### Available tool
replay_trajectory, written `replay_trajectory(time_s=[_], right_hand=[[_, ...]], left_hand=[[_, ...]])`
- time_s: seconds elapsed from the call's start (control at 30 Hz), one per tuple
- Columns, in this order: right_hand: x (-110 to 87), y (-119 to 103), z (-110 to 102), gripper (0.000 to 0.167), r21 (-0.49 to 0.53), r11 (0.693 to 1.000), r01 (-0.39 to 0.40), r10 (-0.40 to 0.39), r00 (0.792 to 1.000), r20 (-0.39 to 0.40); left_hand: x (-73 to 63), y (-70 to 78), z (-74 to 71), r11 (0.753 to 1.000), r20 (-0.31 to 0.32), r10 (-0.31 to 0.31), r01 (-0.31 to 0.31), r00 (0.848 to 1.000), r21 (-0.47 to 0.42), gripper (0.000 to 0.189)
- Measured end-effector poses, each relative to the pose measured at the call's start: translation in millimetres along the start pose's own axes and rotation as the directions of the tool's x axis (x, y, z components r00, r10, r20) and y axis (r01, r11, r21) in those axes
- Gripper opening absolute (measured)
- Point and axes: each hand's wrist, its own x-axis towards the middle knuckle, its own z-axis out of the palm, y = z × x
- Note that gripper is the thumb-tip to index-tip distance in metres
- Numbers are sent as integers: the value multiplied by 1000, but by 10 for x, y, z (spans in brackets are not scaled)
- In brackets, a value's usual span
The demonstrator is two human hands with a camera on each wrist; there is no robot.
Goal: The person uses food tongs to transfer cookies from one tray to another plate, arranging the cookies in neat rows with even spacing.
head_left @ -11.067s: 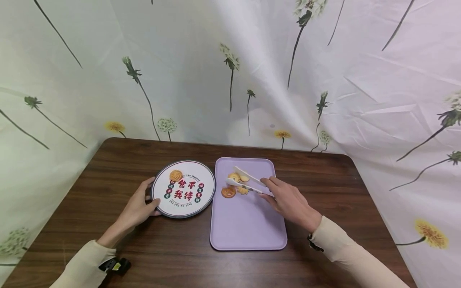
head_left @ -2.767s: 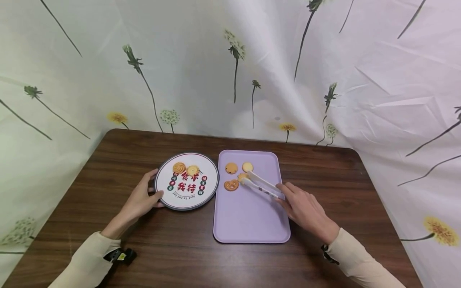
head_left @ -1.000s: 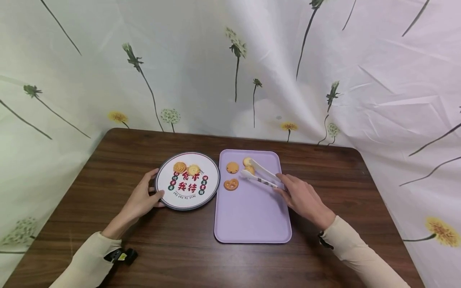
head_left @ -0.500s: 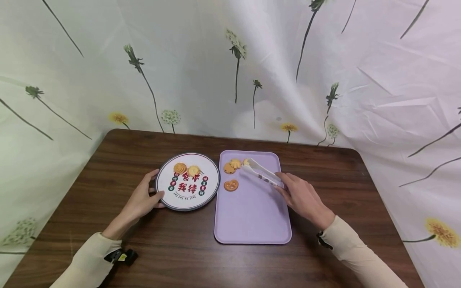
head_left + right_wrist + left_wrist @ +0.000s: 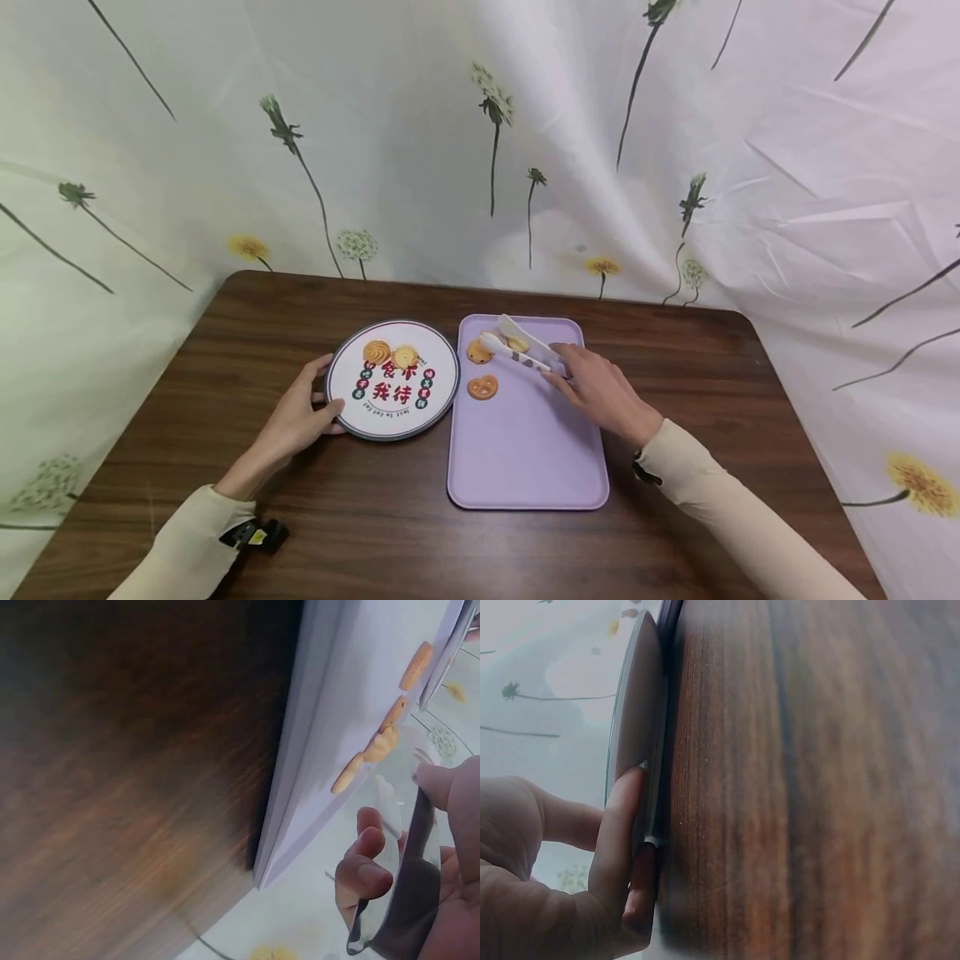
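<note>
My left hand (image 5: 300, 412) grips the near-left rim of a white round plate (image 5: 390, 421) with red characters, thumb on top and fingers beneath. On it lie a swirl cookie (image 5: 377, 352) and a flower-shaped cookie (image 5: 405, 357). My right hand (image 5: 603, 393) holds white tongs (image 5: 512, 353), their tips apart over the upper part of a purple tray (image 5: 528, 454). Between the tong arms shows a pale round cookie (image 5: 517, 343). A bear-face cookie (image 5: 477, 352) lies left of the tips, a pretzel cookie (image 5: 482, 387) below. Another flower-shaped cookie (image 5: 382, 744), mostly hidden by the tongs in the head view, overlaps the bear-face cookie.
Plate and tray stand side by side on a dark wooden table (image 5: 360, 517), the plate's right rim right at the tray's left edge. Behind the table hangs a pale curtain (image 5: 420, 167) printed with dandelions.
Since 11 seconds ago a flower-shaped cookie has come onto the plate. Recently the tongs nudged the tray's flower-shaped cookie left against the bear-face one, then shifted left and spread. The left hand stays put.
</note>
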Motion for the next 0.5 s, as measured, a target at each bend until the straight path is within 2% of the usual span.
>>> replay_trajectory(time_s=[0.17, 0.5], right_hand=[[77, -29, 27, 44, -18, 1000, 0, 0, 1000, 17], [77, -24, 42, 38, -30, 998, 62, -63, 997, -32]], left_hand=[[4, -9, 9, 1000, 2, -4, 4, 1000, -4, 81], [-4, 2, 8, 1000, 7, 7, -6, 1000, -28, 80]])
